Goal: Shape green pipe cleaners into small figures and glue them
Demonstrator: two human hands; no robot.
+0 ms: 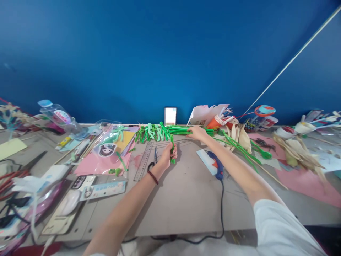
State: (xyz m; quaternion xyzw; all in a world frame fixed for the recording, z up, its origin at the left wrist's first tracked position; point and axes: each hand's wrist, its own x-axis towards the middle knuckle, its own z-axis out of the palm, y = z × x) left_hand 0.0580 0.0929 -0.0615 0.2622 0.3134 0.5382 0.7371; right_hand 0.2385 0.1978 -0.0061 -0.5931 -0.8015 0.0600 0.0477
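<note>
Clear, blue-capped plastic bottle (61, 116): far left of the left grip (167, 155), contents indeterminate. Clear plastic bag (109, 137): nearer that side, lying on the grey counter (186, 199). Left grip: closed on short green fuzzy stems (172, 141). Right grip (198, 133): fingers touching long green fuzzy stems (181, 130); closure cannot be told. Stacked orange paper cups (214, 123): just right of it, contents unclear.

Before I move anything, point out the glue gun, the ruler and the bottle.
Glue gun (219, 166): head view, on its blue body.
Ruler (144, 161): head view, about midway along its face.
Bottle (61, 116): head view, on its label.
</note>
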